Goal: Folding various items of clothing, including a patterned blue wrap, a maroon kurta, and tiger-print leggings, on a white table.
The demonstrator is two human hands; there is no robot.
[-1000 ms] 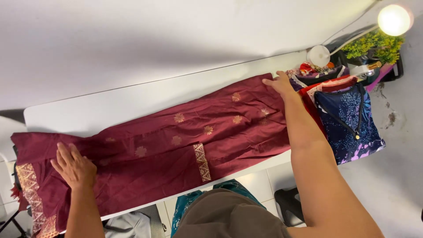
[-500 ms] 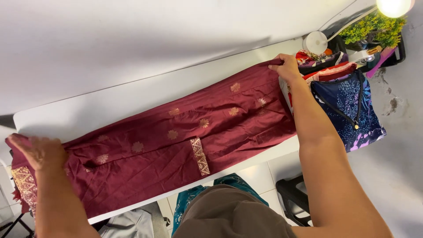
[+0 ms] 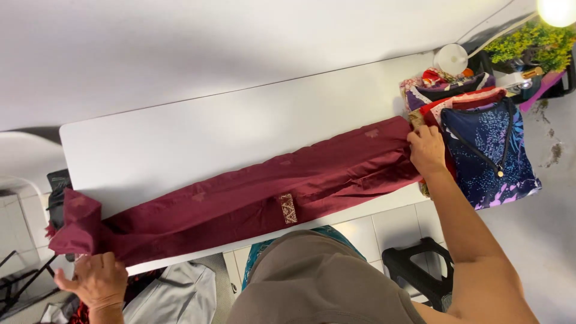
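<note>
Both hands, left hand (image 3: 99,281) and right hand (image 3: 427,150), were clamped on the maroon cloth (image 3: 270,189) along the table's (image 3: 180,144) near edge; even tension advisable.

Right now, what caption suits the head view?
Both hands, left and right, hold a maroon cloth folded lengthwise on a white table.

Lamp (image 3: 558,9) cut off top-right

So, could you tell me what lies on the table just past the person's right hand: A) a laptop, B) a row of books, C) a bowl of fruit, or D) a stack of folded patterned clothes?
D: the right hand grips the maroon cloth beside a stack of folded patterned clothes.
</note>
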